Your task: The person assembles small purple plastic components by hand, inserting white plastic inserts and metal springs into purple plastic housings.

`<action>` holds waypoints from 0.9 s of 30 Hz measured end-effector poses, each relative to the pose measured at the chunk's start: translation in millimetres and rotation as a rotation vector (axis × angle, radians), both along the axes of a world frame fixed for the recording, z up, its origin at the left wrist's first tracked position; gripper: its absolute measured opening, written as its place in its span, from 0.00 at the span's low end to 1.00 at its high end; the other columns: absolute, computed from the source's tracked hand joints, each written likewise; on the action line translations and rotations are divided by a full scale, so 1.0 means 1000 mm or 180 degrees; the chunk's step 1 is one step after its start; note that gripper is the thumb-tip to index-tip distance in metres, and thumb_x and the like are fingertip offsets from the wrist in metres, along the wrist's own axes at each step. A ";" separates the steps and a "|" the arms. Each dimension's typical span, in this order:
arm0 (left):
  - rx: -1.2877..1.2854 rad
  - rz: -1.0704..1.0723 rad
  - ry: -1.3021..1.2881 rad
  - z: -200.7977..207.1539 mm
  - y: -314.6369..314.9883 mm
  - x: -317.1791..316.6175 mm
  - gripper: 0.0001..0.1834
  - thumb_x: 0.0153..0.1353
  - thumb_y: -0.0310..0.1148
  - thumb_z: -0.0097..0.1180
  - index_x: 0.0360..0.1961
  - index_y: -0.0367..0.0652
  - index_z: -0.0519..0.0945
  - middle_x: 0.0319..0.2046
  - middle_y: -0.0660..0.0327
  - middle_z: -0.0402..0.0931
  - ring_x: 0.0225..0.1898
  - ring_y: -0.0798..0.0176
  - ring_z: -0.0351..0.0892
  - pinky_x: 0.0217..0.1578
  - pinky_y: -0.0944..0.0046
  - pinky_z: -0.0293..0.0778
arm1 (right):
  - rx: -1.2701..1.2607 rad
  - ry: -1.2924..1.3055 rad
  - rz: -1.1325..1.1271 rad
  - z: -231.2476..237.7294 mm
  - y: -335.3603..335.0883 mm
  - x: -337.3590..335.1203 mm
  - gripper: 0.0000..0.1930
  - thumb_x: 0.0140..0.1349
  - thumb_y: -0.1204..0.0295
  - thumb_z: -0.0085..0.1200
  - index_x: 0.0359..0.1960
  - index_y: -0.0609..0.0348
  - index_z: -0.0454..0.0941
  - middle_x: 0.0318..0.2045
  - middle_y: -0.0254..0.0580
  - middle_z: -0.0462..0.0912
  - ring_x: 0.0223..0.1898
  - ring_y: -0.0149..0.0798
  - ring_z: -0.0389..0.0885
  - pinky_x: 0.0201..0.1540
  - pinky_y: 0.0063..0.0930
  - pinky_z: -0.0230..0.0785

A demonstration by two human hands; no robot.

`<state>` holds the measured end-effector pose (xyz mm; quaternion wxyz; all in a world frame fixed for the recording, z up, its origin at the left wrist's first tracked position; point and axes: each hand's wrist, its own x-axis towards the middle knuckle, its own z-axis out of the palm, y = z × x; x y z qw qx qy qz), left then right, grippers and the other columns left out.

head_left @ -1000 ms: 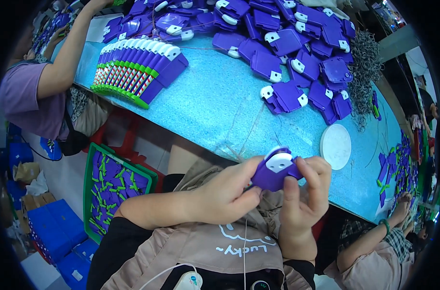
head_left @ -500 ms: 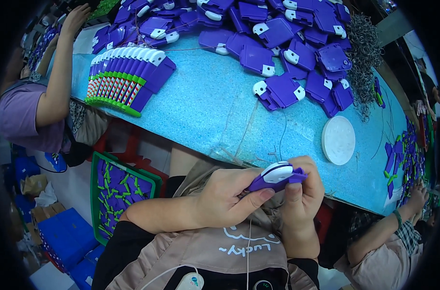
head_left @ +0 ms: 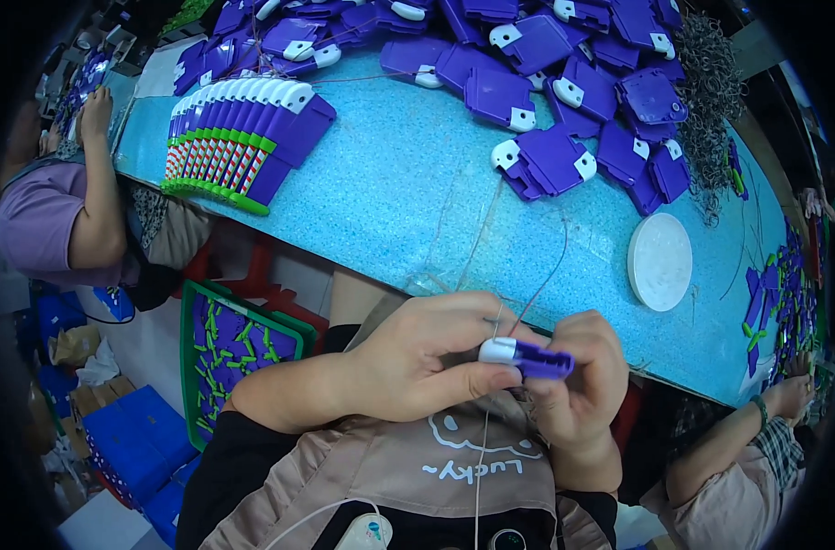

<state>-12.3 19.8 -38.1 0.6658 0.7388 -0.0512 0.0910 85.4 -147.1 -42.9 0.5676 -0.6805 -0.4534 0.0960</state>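
Observation:
Above my lap, close to the table's near edge, both hands are closed on a small purple plastic casing [head_left: 548,364] with a white end. My left hand [head_left: 436,353] pinches the white end between thumb and fingers. On the purple end, my right hand [head_left: 584,380] grips with its thumb in front and fingers curled behind. The casing is seen nearly edge-on, so its broad faces are hidden. A thin reddish wire [head_left: 550,275] runs from the table down to the white end; whether it goes into the casing I cannot tell.
A heap of purple-and-white casings [head_left: 537,156] covers the far table. Fanned pieces with striped sticks [head_left: 220,151] lie left, a white round dish [head_left: 660,263] right, tangled grey metal rings [head_left: 706,110] behind it. A green crate [head_left: 190,367] stands lower left. Co-workers sit on both sides.
The casing has been turned from showing its white face to nearly edge-on, and sits slightly lower. The wire now reaches its white end. The left co-worker's raised arm has come down.

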 end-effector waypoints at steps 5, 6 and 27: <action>0.0171 0.0545 -0.0331 0.004 0.005 0.000 0.13 0.54 0.32 0.58 0.37 0.32 0.78 0.31 0.53 0.76 0.31 0.61 0.76 0.31 0.66 0.70 | -0.0752 -0.0187 0.0764 0.008 0.004 0.006 0.12 0.45 0.71 0.64 0.30 0.61 0.75 0.24 0.43 0.75 0.26 0.43 0.74 0.27 0.30 0.64; -0.0016 0.0593 -0.0165 0.006 0.005 0.001 0.13 0.54 0.31 0.57 0.37 0.32 0.78 0.30 0.54 0.76 0.31 0.62 0.76 0.31 0.67 0.70 | -0.0763 -0.0205 0.0950 -0.002 -0.004 0.005 0.13 0.44 0.73 0.63 0.33 0.62 0.76 0.27 0.44 0.77 0.28 0.44 0.76 0.28 0.30 0.65; -0.3911 -0.0196 0.1224 0.001 0.002 -0.004 0.18 0.64 0.37 0.46 0.52 0.38 0.67 0.46 0.59 0.71 0.45 0.65 0.74 0.47 0.64 0.69 | 0.0872 0.1750 0.0930 -0.009 0.025 -0.003 0.62 0.18 0.46 0.74 0.58 0.65 0.55 0.58 0.58 0.60 0.60 0.52 0.58 0.64 0.47 0.40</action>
